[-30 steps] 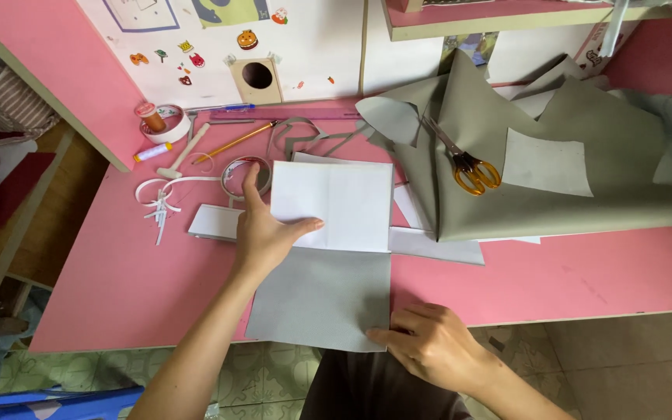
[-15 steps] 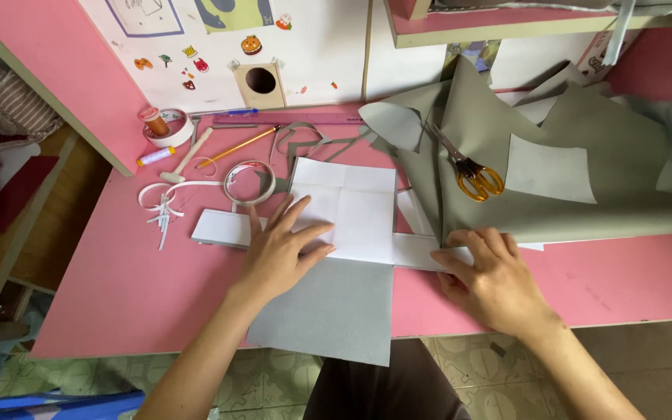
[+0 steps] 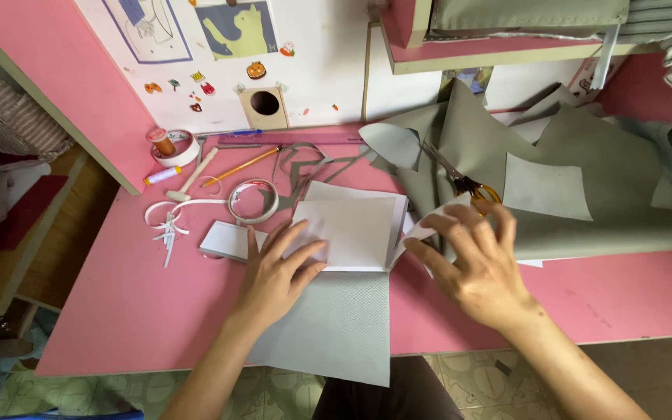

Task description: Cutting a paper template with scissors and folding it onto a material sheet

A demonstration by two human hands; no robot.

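My left hand (image 3: 278,272) lies flat, fingers spread, on a folded white paper pattern (image 3: 355,229) that rests on a grey fabric piece (image 3: 340,327) hanging over the pink table's front edge. My right hand (image 3: 476,264) is at the paper's right side, its fingers lifting and folding the white right flap (image 3: 421,229) over. Orange-handled scissors (image 3: 464,183) lie just beyond my right fingertips on a large heap of grey fabric (image 3: 585,194).
On the pink table (image 3: 157,311), left of the paper, lie a ring of clear tape (image 3: 253,200), white paper strips (image 3: 166,225), a pencil (image 3: 239,165), a thread spool (image 3: 163,141) and a tape roll. A white wall panel with stickers stands behind. A shelf holds folded fabric at top right.
My right hand moved from the table's front edge up to the paper's right side and has lifted its right flap inward. My left hand stays pressed on the paper.
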